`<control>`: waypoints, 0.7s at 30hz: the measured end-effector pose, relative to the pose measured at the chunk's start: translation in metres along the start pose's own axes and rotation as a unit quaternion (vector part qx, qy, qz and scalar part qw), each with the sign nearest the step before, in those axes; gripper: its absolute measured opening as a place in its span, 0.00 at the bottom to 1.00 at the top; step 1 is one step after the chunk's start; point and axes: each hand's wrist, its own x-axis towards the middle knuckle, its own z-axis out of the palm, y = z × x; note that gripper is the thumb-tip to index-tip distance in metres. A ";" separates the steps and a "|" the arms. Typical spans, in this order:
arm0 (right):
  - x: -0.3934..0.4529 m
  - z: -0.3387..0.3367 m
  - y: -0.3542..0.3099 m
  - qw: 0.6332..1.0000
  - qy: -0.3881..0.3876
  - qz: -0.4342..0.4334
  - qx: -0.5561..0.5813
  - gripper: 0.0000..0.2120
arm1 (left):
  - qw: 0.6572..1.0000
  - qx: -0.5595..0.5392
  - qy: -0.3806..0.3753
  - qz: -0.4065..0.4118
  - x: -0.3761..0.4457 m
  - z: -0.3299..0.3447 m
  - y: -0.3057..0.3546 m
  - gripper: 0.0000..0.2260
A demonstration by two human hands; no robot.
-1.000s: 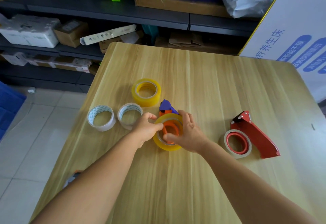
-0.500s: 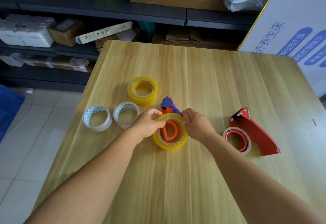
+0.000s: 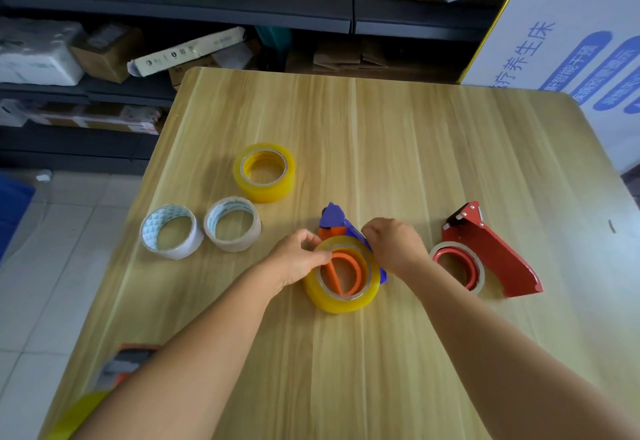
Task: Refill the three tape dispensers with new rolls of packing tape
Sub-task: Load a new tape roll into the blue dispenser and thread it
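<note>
A yellow tape roll (image 3: 337, 297) sits around the orange hub of a blue dispenser (image 3: 332, 216) lying flat at the table's middle. My left hand (image 3: 294, 259) pinches the roll's upper left rim. My right hand (image 3: 394, 244) is closed at the roll's upper right edge, over the dispenser's blue body. A red dispenser (image 3: 491, 252) lies to the right with a nearly empty core (image 3: 457, 266) on its hub. A second yellow roll (image 3: 264, 173) lies further back. A third dispenser (image 3: 121, 367) shows at the lower left, partly hidden by my left arm.
Two white, mostly used rolls (image 3: 172, 232) (image 3: 232, 223) lie near the table's left edge. Dark shelves (image 3: 207, 14) with cartons stand behind the wooden table (image 3: 415, 135). A large white printed box (image 3: 571, 41) leans at the back right corner.
My right hand has slid from on top of the roll to its upper right edge. The left hand has stayed on the roll's left rim. The camera has tilted down slightly.
</note>
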 end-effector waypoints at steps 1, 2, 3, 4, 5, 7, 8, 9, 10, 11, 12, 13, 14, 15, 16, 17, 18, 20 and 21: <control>-0.005 0.003 0.001 1.000 0.026 -0.005 0.015 0.11 | 1.000 -0.004 0.018 -0.002 -0.001 0.003 -0.004 0.12; -0.012 0.007 0.000 0.998 0.052 -0.021 0.035 0.14 | 0.999 -0.015 0.038 -0.007 -0.002 0.006 -0.006 0.12; -0.020 0.011 -0.003 0.995 0.068 -0.053 0.049 0.20 | 0.998 -0.028 0.057 -0.012 -0.004 0.007 -0.007 0.13; -0.028 0.016 -0.007 0.992 0.072 -0.099 0.040 0.26 | 0.997 -0.038 0.072 -0.017 -0.005 0.009 -0.008 0.14; -0.036 0.021 -0.010 0.987 0.065 -0.146 0.010 0.33 | 0.996 -0.044 0.080 -0.021 -0.006 0.010 -0.008 0.15; -0.047 0.032 -0.014 0.980 0.024 -0.188 -0.060 0.44 | 0.994 -0.062 0.081 -0.026 -0.008 0.011 -0.011 0.13; -0.049 0.037 -0.013 0.980 -0.001 -0.181 -0.088 0.50 | 0.994 -0.072 0.079 -0.028 -0.010 0.012 -0.012 0.10; -0.050 0.041 -0.011 0.979 -0.021 -0.169 -0.112 0.55 | 0.994 -0.077 0.077 -0.032 -0.012 0.012 -0.012 0.09; -0.049 0.043 -0.010 0.978 -0.032 -0.160 -0.134 0.58 | 0.994 -0.078 0.075 -0.034 -0.014 0.012 -0.013 0.11; -0.048 0.043 -0.010 0.976 -0.037 -0.154 -0.149 0.59 | 0.994 -0.076 0.072 -0.032 -0.015 0.011 -0.014 0.14; -0.047 0.043 -0.010 0.975 -0.039 -0.152 -0.158 0.60 | 0.995 -0.069 0.069 -0.026 -0.016 0.011 -0.015 0.16; -0.047 0.041 -0.010 0.974 -0.041 -0.150 -0.164 0.60 | 0.996 -0.059 0.067 -0.018 -0.017 0.010 -0.016 0.19; -0.047 0.040 -0.010 0.974 -0.038 -0.149 -0.165 0.59 | 0.996 -0.047 0.068 -0.014 -0.019 0.009 -0.017 0.21; -0.049 0.040 -0.011 0.974 -0.030 -0.152 -0.163 0.58 | 0.997 -0.035 0.071 -0.011 -0.020 0.009 -0.018 0.23; -0.052 0.042 -0.012 0.974 -0.014 -0.160 -0.159 0.56 | 0.997 -0.025 0.072 -0.011 -0.022 0.008 -0.021 0.25; -0.058 0.045 -0.015 0.972 0.010 -0.175 -0.154 0.53 | 0.997 -0.018 0.071 -0.010 -0.023 0.008 -0.023 0.27; -0.064 0.050 -0.019 0.970 0.039 -0.188 -0.147 0.49 | 0.998 -0.015 0.066 -0.007 -0.025 0.008 -0.026 0.28; -0.075 0.062 -0.028 0.974 0.082 -0.172 -0.126 0.42 | 0.998 -0.014 0.055 0.000 -0.027 0.011 -0.030 0.28; -0.078 0.067 -0.032 0.978 0.091 -0.144 -0.118 0.39 | 0.999 -0.013 0.053 0.006 -0.028 0.012 -0.032 0.28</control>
